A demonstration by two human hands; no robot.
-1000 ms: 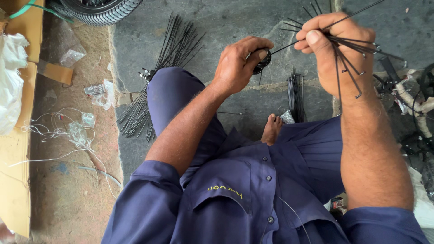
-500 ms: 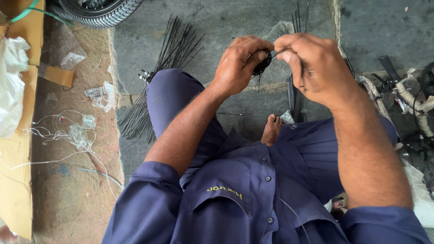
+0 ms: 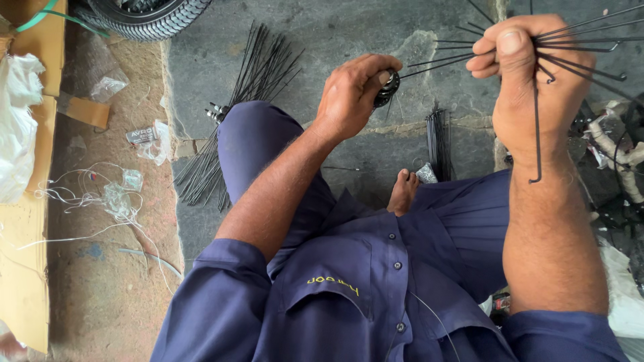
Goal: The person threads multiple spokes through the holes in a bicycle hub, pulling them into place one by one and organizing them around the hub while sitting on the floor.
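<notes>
Black spokes (image 3: 577,47) fan from the right hand (image 3: 530,87) at two o'clock, its fingers clenched around them. Left hand (image 3: 352,94) at twelve grips a dark hub (image 3: 387,89).

Soft, even daylight fills the scene, with no single clear light source and no glare. Around the blue shirt (image 3: 376,288), shadows are faint: only a slight darkening on the stone floor (image 3: 349,33) just above it. The shirt and forearms look sharp. Toward the frame edges away from the shirt, wide-angle stretching bends the view, and detail softens slightly.
</notes>
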